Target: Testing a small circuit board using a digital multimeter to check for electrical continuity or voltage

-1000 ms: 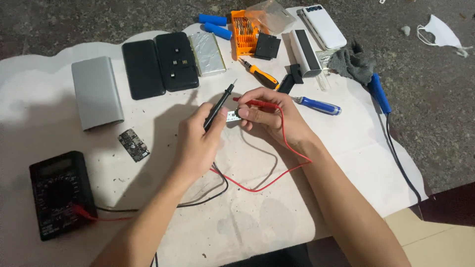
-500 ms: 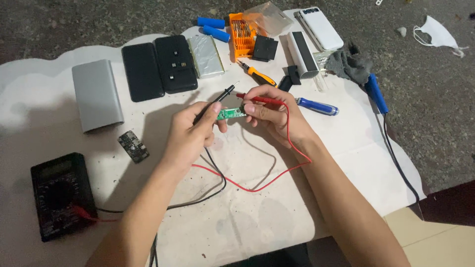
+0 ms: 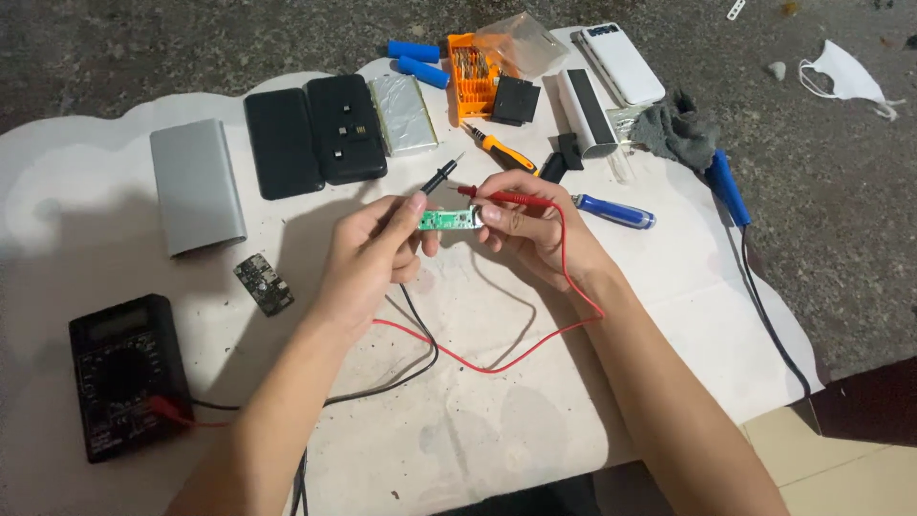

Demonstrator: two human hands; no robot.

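Both hands meet over the middle of the white table (image 3: 497,420). The left hand (image 3: 368,253) is curled shut around a black probe (image 3: 437,179), its tip angled up and away, while thumb and forefinger pinch one end of a small green circuit board (image 3: 449,220). The right hand (image 3: 525,229) is closed on the board's other end and also grips a red probe (image 3: 506,198) lying across its fingers. So the board hangs in the air between the two hands, just above the table, held only at its ends.

From where I stand, that looks fiddly: each hand manages two things at once, and a loosened pinch could drop the board. The bare metal probe tips sit near it too; a stray touch across two contacts could short something. The red wire (image 3: 497,358) and black wire (image 3: 420,330) loop under the forearms toward the black meter (image 3: 124,373), and a snag could tug a probe off line.
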